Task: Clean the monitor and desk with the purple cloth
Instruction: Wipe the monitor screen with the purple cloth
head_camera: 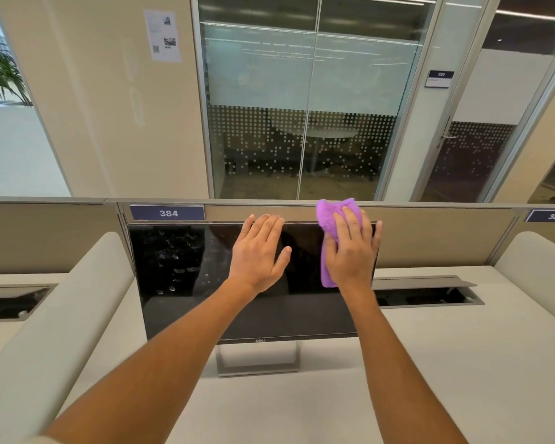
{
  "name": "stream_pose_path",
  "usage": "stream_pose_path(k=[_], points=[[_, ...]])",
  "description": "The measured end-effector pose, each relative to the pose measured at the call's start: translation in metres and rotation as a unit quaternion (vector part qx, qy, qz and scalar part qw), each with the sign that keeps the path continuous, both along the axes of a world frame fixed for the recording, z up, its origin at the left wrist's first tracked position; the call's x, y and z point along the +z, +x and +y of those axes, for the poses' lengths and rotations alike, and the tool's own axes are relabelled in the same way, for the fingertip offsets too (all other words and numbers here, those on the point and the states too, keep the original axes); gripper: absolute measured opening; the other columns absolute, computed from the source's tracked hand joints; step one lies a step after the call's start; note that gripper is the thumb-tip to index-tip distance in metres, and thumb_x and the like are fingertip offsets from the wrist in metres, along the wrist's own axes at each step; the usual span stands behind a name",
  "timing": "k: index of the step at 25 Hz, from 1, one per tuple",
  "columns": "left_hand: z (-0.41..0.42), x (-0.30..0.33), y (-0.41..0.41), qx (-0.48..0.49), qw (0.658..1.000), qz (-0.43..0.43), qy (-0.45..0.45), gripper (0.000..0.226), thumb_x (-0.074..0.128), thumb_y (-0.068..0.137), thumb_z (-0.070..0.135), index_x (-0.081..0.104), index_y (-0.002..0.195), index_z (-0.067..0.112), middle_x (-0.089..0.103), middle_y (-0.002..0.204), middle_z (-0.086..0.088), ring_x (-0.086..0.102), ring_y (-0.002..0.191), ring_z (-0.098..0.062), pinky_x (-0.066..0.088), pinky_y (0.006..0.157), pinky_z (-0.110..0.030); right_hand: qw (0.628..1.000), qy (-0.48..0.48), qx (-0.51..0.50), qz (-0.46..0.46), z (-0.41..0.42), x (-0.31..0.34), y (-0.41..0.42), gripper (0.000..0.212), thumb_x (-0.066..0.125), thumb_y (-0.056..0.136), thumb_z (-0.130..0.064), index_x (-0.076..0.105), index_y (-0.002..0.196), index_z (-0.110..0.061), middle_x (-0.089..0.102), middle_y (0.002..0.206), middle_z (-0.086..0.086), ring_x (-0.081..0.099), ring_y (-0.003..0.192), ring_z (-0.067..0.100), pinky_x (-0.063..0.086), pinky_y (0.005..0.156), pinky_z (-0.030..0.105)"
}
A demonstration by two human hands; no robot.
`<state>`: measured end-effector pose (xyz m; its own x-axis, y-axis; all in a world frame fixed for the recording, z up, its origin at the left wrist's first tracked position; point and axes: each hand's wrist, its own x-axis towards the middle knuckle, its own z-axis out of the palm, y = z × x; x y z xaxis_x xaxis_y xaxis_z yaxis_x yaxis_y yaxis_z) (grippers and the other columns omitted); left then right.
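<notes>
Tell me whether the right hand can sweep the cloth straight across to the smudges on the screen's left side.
Probably not: the left hand lies flat on the monitor between the cloth and those smudges.

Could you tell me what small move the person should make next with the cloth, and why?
Probably slide the right hand and its purple cloth leftward across the Dell monitor: the cloth is pressed at the screen's upper right, while the smudges lie on its left part. The left hand, flat at top centre, would have to shift.
</notes>
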<state>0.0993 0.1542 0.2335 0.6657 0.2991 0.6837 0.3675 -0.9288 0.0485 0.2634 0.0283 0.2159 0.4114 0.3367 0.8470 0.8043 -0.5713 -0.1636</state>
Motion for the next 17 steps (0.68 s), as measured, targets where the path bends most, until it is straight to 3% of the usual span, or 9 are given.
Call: stream_pose_path(k=[5,10,13,17], points=[[-0.003,0.0,0.0,0.006,1.0,-0.004,0.002,0.058,0.029,0.094,0.047,0.048,0.136,0.011,0.051,0.139,-0.006,0.04,0.133,-0.022,0.016,0.118,-0.041,0.997,0.014,-0.046,0.057,-0.038,0.001,0.039,0.046,0.04,0.095,-0.032,0.054,0.133,-0.011,0.051,0.14,0.009,0.039,0.135,0.032,0.01,0.118,0.049],[-0.005,0.001,-0.001,0.012,1.0,-0.001,-0.004,0.059,0.029,0.093,0.049,0.047,0.136,0.012,0.05,0.139,-0.005,0.039,0.134,-0.022,0.017,0.118,-0.042,0.966,0.12,-0.093,0.212,-0.04,0.01,0.036,0.039,0.038,0.099,-0.028,0.056,0.123,-0.003,0.056,0.134,0.013,0.041,0.132,0.031,0.013,0.118,0.054],[-0.006,0.0,-0.001,0.013,1.0,-0.002,0.001,0.057,0.034,0.093,0.047,0.047,0.136,0.012,0.05,0.139,-0.005,0.039,0.134,-0.021,0.014,0.119,-0.041,0.982,0.104,-0.083,0.134,-0.023,0.017,0.013,0.042,0.045,0.098,-0.025,0.048,0.136,-0.007,0.047,0.143,0.01,0.036,0.137,0.031,0.016,0.117,0.053],[-0.004,-0.001,-0.001,0.008,1.0,-0.001,0.001,0.057,0.039,0.092,0.045,0.049,0.135,0.009,0.052,0.138,-0.006,0.04,0.133,-0.022,0.016,0.118,-0.041,0.998,-0.052,0.032,0.021,0.021,0.022,-0.036,0.046,0.038,0.1,-0.036,0.047,0.139,-0.015,0.046,0.146,0.007,0.035,0.139,0.029,0.018,0.117,0.053]])
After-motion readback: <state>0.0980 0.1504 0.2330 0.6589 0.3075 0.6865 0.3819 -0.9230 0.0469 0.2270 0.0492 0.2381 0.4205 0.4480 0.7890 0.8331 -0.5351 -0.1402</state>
